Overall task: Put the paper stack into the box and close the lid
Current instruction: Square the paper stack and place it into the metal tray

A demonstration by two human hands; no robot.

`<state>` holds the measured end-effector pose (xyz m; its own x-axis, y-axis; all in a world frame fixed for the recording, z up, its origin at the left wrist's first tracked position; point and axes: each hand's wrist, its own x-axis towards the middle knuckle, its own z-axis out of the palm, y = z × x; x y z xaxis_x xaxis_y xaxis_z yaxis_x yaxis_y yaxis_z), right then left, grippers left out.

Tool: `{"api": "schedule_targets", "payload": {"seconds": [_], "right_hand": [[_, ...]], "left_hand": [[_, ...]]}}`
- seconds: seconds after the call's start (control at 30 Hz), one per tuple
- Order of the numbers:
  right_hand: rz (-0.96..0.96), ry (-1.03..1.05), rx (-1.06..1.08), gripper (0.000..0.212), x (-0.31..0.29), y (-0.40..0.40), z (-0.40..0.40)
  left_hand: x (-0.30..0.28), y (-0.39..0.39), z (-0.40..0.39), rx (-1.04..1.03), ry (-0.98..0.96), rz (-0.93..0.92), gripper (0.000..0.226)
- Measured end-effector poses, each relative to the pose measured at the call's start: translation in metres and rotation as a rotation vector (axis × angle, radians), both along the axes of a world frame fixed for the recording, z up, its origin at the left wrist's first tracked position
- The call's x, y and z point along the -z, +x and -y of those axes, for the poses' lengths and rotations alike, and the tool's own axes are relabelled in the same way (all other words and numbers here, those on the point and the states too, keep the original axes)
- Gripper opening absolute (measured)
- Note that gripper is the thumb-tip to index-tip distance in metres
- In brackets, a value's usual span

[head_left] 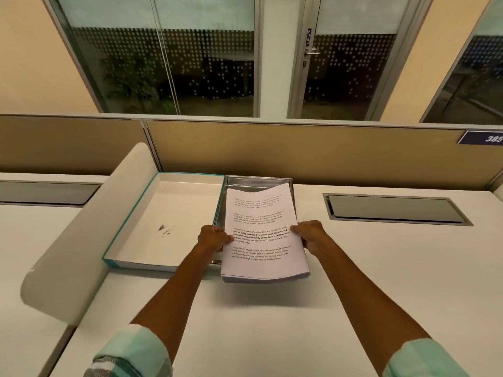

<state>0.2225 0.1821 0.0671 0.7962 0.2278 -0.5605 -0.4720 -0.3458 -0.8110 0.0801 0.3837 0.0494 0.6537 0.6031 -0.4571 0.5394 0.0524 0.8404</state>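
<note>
Head view shows two bare arms reaching out from the bottom of the frame, with light green sleeves rolled up. The left hand (213, 238) grips the left edge of the paper stack (262, 235), thumb on top of the page and fingers underneath. The right hand (310, 235) grips the right edge the same way. Both hands are pinching the stack between them.

The paper stack sits in the middle of the frame. It is a thick pile of white sheets with printed words on the top page. Its far end curls up a little, and its near end hangs past the front of the box. It is held over the box (255, 182), whose shiny silver inside shows behind the top of the pages. I cannot tell if the paper touches the box.

Just left of the box lies the open lid (163, 227), flat on its back. It is white inside with a teal rim and a small dark smudge. Both rest on a white desk (381, 268). A dark flap (394, 209) sits in the desk at the right. A tan divider wall (299, 151) stands behind.
</note>
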Motion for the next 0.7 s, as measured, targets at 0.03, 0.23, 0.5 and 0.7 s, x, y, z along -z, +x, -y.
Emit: {"api": "schedule_targets", "payload": {"seconds": [0.03, 0.23, 0.5, 0.7], "right_hand": [[-0.004, -0.006, 0.006, 0.019, 0.002, 0.004, -0.005], [-0.01, -0.073, 0.015, 0.017, 0.014, 0.03, -0.032], [0.019, -0.147, -0.02, 0.025, 0.031, 0.061, -0.061], [0.102, -0.303, -0.074, 0.027, 0.046, 0.067, -0.074]], "left_hand": [[0.002, 0.004, -0.005, 0.005, 0.002, -0.007, 0.024], [0.021, 0.034, -0.031, 0.012, -0.001, -0.034, 0.025], [0.033, 0.068, -0.053, -0.028, 0.086, -0.108, 0.025], [0.047, 0.075, -0.05, -0.009, 0.188, -0.104, 0.021]]}}
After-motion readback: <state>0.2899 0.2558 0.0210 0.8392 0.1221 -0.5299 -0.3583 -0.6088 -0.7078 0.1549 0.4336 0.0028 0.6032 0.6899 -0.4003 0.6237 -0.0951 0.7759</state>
